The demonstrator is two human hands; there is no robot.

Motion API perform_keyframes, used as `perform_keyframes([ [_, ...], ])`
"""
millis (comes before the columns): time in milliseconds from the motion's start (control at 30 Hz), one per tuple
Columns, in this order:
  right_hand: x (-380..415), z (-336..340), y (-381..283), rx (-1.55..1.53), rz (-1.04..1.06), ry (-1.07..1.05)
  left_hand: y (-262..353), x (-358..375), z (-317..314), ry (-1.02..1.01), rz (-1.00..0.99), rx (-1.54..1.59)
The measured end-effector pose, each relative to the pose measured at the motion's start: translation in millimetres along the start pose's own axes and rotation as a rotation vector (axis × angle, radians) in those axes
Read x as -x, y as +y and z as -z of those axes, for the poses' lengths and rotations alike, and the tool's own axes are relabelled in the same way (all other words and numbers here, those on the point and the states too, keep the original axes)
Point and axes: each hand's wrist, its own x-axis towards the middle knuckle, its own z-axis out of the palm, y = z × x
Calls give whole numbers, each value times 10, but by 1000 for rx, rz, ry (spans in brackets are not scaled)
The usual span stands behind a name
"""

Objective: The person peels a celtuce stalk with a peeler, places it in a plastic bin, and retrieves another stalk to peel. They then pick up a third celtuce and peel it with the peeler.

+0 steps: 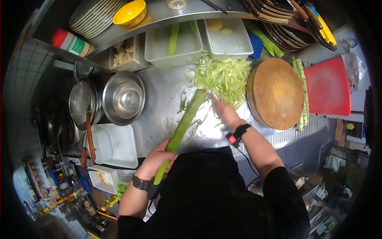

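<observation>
My left hand [157,159] is wrapped round the lower part of a long green celtuce stalk [185,123], which slants up and away over the metal counter. Close to the stalk's far end is my right hand [227,112], its fingers drawn together and blurred; whatever they hold cannot be made out. Beyond both hands lies a loose heap of pale green peelings [223,77], with a few strips scattered on the metal beside the stalk.
A round wooden chopping block [277,93] stands right of the peelings, beside a red board [328,85]. Steel bowls [124,98] and a pan [80,101] are on the left. Plastic tubs [174,55] line the back under a shelf holding plates [95,18].
</observation>
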Motion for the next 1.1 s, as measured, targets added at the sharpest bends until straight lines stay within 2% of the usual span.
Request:
perform_keyframes([
  [33,-180,221,147,482,270,218,19,24,-16,-11,-27,20],
  [67,-211,261,178,623,403,299,25,64,-14,-25,-40,36],
  [100,-203,213,231,624,406,297,31,68,-14,-23,-42,39],
  [167,84,-3,38,348,510,166,20,50,-35,-12,-41,63],
  [200,212,-105,-42,356,470,40,14,41,-34,-14,-42,67],
  [267,408,-386,-137,233,833,-62,-1,32,-31,-15,-41,37],
  [333,711,-460,-444,443,596,-379,-7,26,-30,-6,-50,11],
  [367,710,-478,-449,443,595,-374,4,15,-37,1,-60,-16],
  [433,704,-488,-442,431,670,-543,41,27,-67,3,-66,-61],
  [467,532,-391,-337,427,996,-323,44,55,-87,7,-66,-102],
  [500,116,-337,270,276,662,-197,44,75,-112,3,-60,-103],
  [533,-112,-61,238,-28,-136,-86,57,83,-141,19,-85,-148],
  [567,-113,263,17,132,66,93,77,73,-158,39,-119,-191],
  [600,-301,414,239,724,224,245,62,66,-147,43,-124,-194],
  [633,-250,367,216,721,224,249,27,50,-131,56,-158,-220],
  [700,-4,229,76,535,413,203,15,29,-141,67,-199,-233],
  [767,247,4,-92,397,476,57,53,21,-148,43,-170,-249],
  [800,256,-132,52,282,636,-24,62,11,-148,44,-173,-248],
  [833,368,-259,-62,270,751,-55,58,11,-148,47,-165,-240],
  [900,639,-361,-328,382,661,-280,-3,2,-135,50,-148,-234],
  [933,620,-360,-299,380,659,-278,-57,-48,-117,49,-209,-245],
  [1000,455,-398,-100,338,918,-265,-57,-61,-102,44,-265,-259],
  [1033,48,-346,542,160,590,-141,-6,-23,-110,42,-182,-264],
  [1067,4,-26,86,-366,-228,-44,30,13,-131,42,-107,-266],
  [1100,-235,262,336,391,320,233,58,37,-159,44,-114,-265],
])
